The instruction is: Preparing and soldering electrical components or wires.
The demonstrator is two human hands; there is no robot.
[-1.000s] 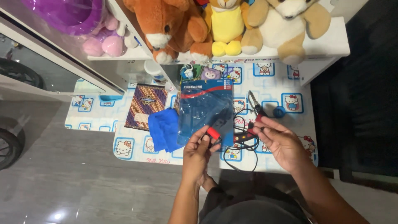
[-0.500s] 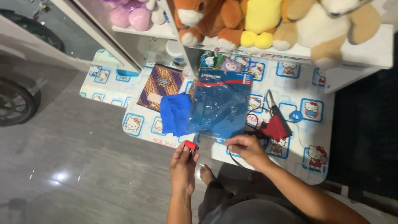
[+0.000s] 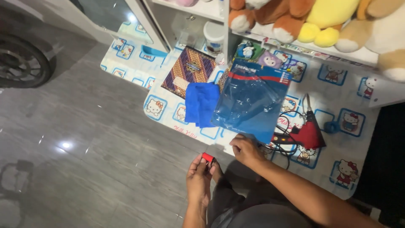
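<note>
My left hand (image 3: 199, 181) holds a small red object (image 3: 207, 157) in its fingertips, low over the grey floor near my knee. My right hand (image 3: 246, 150) rests with curled fingers at the near edge of the patterned mat (image 3: 337, 126), touching the lower corner of a blue plastic blister pack (image 3: 253, 99). Just right of that hand lie a tangle of black cable (image 3: 283, 139) and a red tool (image 3: 310, 133). A blue cloth (image 3: 201, 103) lies left of the pack.
A patterned dark book (image 3: 187, 71) lies on the mat behind the cloth. A white shelf (image 3: 337, 48) holds plush toys (image 3: 320, 19), with a white jar (image 3: 214, 36) beneath it. A small blue round piece (image 3: 330, 126) sits on the mat. A wheel (image 3: 21, 63) stands at far left.
My left hand has drawn back off the mat toward my knee with the red object. My right hand left the red tool and moved to the pack's near corner. The view has shifted left.
</note>
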